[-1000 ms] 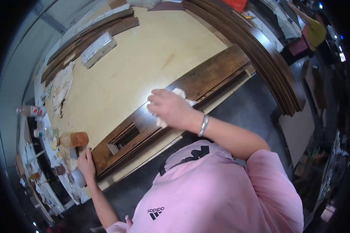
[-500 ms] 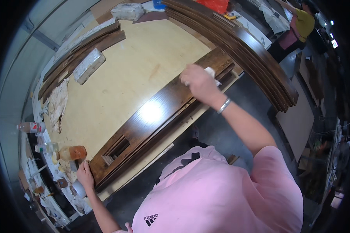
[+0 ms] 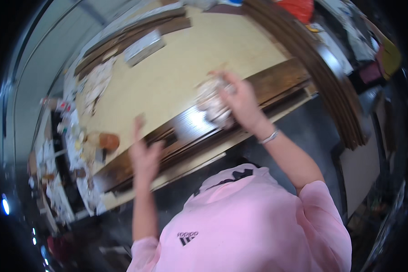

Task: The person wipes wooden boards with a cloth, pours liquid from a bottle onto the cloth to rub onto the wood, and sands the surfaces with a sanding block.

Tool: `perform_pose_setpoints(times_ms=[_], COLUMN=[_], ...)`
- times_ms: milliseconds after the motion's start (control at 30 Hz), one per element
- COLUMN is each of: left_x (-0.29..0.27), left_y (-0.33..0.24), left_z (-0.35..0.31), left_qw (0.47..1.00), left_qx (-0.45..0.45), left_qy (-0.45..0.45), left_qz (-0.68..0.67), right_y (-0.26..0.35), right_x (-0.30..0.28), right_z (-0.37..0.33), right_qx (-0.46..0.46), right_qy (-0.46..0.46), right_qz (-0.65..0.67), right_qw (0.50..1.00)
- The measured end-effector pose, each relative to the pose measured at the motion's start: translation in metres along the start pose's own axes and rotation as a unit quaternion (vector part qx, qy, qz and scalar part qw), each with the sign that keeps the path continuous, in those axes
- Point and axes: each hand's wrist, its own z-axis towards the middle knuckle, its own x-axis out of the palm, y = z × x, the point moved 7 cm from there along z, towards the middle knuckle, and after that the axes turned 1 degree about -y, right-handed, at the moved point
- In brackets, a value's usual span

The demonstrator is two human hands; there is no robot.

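Observation:
A dark brown, glossy wooden board (image 3: 276, 81) lies on top of other boards along the near edge of the pale table (image 3: 186, 61). Over its middle, my right hand (image 3: 242, 102) is closed on a crumpled whitish cloth (image 3: 213, 102) with brown stains. Motion blur hides whether the cloth touches the wood. My left hand (image 3: 146, 156) hovers over the board's left part, beside the rectangular cutout, with fingers apart and nothing in them.
A bottle of amber liquid (image 3: 103, 140) lies at the table's left edge. Beyond are a stained rag (image 3: 97, 84), a whitish block (image 3: 144, 47) and brown planks (image 3: 136, 36). Stacked long boards (image 3: 303, 54) stand at right; a person in yellow (image 3: 390, 56) is at far right.
My left hand has left the board's left end and moved right, its fingers spreading. My right hand has lifted the cloth, which now shows fuller. The whole view has turned and shifted.

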Motion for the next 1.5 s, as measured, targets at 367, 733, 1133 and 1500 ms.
perform_pose_setpoints(times_ms=[367, 733, 1133, 1500], left_x=[-0.054, -0.309, -0.152, -0.257], left_y=[-0.034, 0.172, 0.057, 0.125], left_z=[-0.024, -0.140, -0.152, -0.162], left_qw=[0.961, 0.813, 0.932, 0.889], left_qx=[0.150, -0.132, -0.004, -0.166], left_qy=[-0.141, -0.300, -0.315, -0.419], left_qz=[0.185, 0.481, 0.178, -0.084], right_y=[-0.044, -0.031, -0.045, -0.041], right_x=[0.016, 0.030, 0.042, 0.050], right_z=[0.000, -0.014, -0.070, -0.105], right_qx=[-0.225, -0.200, -0.233, -0.201], right_qy=[0.099, 0.193, 0.128, 0.039], right_qz=[-0.638, -0.613, -0.642, -0.606], right_qw=[0.730, 0.740, 0.719, 0.769])
